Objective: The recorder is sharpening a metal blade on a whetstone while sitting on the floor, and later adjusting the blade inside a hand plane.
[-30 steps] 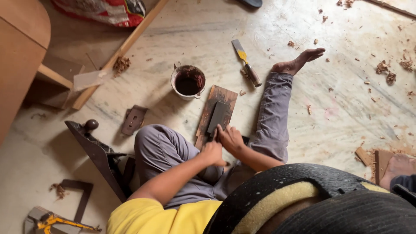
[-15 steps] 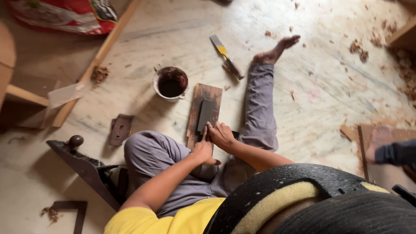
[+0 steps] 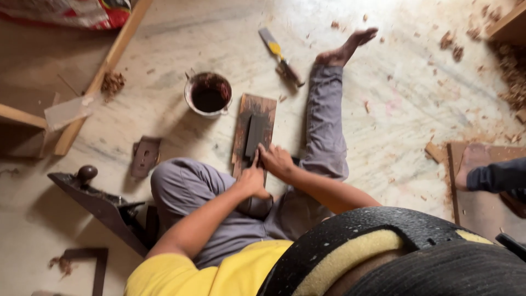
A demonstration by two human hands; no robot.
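- Head view: left hand [image 3: 253, 178] and right hand [image 3: 276, 160], side by side, press fingers flat on the dark stone [image 3: 256, 135] atop the board [image 3: 245, 112].
- Sharpening seems underway; the next stroke needs steady pressure toward twelve o'clock.
- Pot [image 3: 208, 95] sits at ten o'clock.

Woodworking shop, work done on the floor. Pale marble-like floor [image 3: 394, 109] littered with wood shavings [image 3: 509, 82], thickest at 2 o'clock. Chisel [image 3: 279, 55] at 12, tin [image 3: 208, 94] of dark liquid at 11, long batten [image 3: 104, 77] at 10, hand plane [image 3: 104, 205] at 8. Sharpening stone [image 3: 255, 134] on a board [image 3: 249, 109], centre.
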